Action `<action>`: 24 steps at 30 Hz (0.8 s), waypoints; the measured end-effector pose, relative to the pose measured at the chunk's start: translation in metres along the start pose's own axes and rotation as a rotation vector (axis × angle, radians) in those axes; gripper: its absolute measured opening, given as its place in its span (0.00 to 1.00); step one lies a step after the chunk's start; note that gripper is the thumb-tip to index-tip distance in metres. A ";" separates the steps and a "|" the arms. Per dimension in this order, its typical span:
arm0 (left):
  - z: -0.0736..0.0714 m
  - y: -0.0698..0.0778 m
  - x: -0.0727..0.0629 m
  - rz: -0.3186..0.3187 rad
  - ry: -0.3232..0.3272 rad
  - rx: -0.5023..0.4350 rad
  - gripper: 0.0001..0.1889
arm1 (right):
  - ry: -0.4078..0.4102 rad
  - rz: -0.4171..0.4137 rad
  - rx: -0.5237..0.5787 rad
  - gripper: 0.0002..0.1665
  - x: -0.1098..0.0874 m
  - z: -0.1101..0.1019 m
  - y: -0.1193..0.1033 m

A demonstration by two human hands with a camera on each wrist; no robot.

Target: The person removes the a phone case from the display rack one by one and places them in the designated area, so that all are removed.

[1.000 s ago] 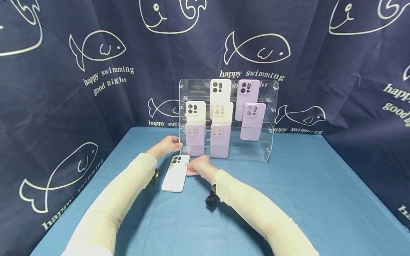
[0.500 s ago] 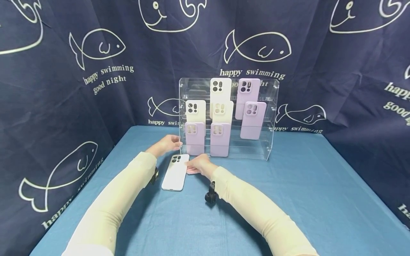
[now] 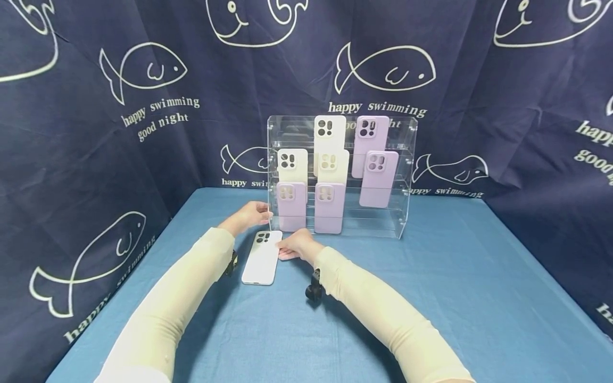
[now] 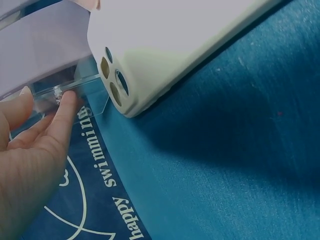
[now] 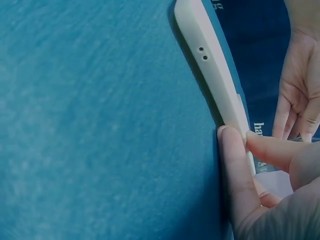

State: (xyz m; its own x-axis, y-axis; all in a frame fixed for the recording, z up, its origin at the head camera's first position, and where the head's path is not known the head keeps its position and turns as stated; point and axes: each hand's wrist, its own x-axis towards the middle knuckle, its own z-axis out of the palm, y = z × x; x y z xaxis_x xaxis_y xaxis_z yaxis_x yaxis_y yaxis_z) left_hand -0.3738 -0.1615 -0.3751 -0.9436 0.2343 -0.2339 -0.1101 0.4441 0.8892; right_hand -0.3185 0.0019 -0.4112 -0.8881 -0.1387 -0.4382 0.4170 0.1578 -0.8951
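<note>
A white phone case (image 3: 262,258) with a camera cutout lies at a slant in front of a clear stepped display stand (image 3: 375,222). My right hand (image 3: 299,246) pinches its right edge near the camera end; in the right wrist view the thumb and finger (image 5: 272,150) close on the case's side, its rim a little above the blue cloth. At the stand's lower left edge is my left hand (image 3: 250,215). Its extended fingers (image 4: 62,117) touch the clear side panel in the left wrist view. The case's camera end (image 4: 117,82) sits close by.
The stand holds several cases: white ones (image 3: 330,133) and lilac ones (image 3: 329,210) on its tiers. A blue cloth (image 3: 460,298) covers the table, and a navy fish-print curtain (image 3: 215,122) hangs behind and at both sides.
Hands, case and stand keep nearly the same places. The head view has shifted very slightly.
</note>
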 end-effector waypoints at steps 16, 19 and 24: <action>0.000 -0.001 0.005 -0.019 0.013 -0.004 0.29 | 0.002 -0.020 -0.040 0.10 0.003 0.000 0.002; -0.001 -0.002 0.005 -0.027 0.014 0.000 0.29 | -0.020 -0.007 -0.055 0.10 0.003 -0.002 0.000; -0.001 -0.002 0.004 -0.029 0.014 0.010 0.30 | -0.064 0.024 -0.061 0.10 0.006 -0.005 -0.002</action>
State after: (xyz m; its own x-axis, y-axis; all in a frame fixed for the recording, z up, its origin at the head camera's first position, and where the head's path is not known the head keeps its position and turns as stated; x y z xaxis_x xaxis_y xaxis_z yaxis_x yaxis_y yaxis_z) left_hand -0.3779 -0.1622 -0.3775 -0.9445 0.2087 -0.2537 -0.1344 0.4592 0.8781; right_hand -0.3262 0.0057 -0.4114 -0.8628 -0.1964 -0.4659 0.4240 0.2208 -0.8783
